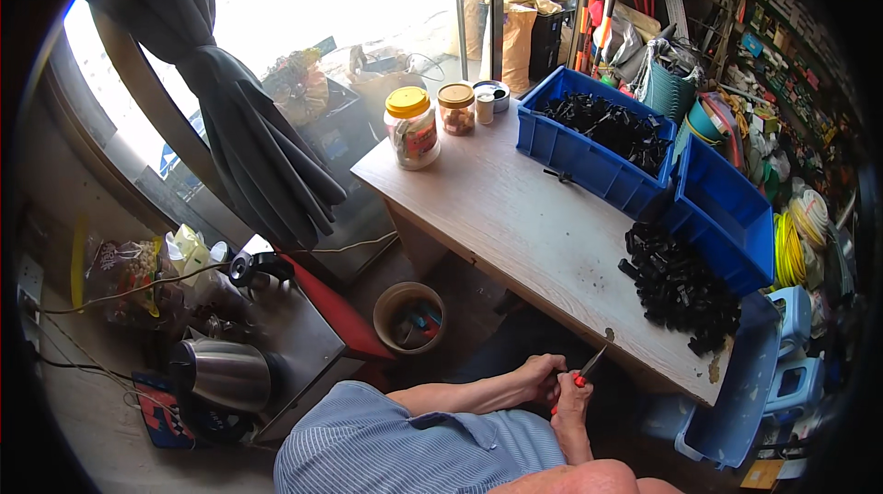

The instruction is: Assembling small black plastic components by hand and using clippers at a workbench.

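Note:
My right hand (571,411) is closed around a red-handled cutting tool (594,364) with a pointed metal blade; whether it is a knife or scissors I cannot tell. The blade points up and away, beside the table's near edge. Close against it, my left hand (541,377) has its fingers curled together in a pinch. Whatever sits in those fingers is too small and hidden to name. Both hands are held over my lap, in front of the wooden table (515,218). A heap of small black plastic pieces (681,290) lies on the tabletop to the right.
A blue crate (589,177) full of black pieces stands on the table, with another blue crate (727,218) beside it. Jars (411,131) stand at the far end. Left are a bin (409,315) and a steel kettle (230,374). Blue stools (796,384) stand right.

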Demonstrator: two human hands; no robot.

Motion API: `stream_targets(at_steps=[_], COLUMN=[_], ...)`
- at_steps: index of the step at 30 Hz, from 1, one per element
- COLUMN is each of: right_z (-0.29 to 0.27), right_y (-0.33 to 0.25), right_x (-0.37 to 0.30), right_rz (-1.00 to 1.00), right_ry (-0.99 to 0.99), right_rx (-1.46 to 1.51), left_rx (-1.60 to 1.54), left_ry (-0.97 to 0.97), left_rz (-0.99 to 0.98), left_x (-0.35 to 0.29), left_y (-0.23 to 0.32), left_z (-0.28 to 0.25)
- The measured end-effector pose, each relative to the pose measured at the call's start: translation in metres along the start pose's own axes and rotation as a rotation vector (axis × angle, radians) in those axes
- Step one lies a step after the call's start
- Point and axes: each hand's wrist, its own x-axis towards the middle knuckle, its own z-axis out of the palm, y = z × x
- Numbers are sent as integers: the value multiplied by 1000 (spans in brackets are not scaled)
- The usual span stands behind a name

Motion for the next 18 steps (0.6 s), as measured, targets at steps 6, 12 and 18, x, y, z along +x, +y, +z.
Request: stream_targets(at_steps=[6,12,18], right_z=[0,-7,-9], right_y=[-12,-21,-13], right_x=[1,13,21], right_rz=[-34,-63,-54], right_ry=[17,-12,-44], right_rx=[48,184,256], left_rx=[111,468,716], left_ry=[-125,-375,-548], left_rz=[135,520,852], left_x=[-23,-38,-40], left_y=[14,27,33], left_z=[1,-19,-30])
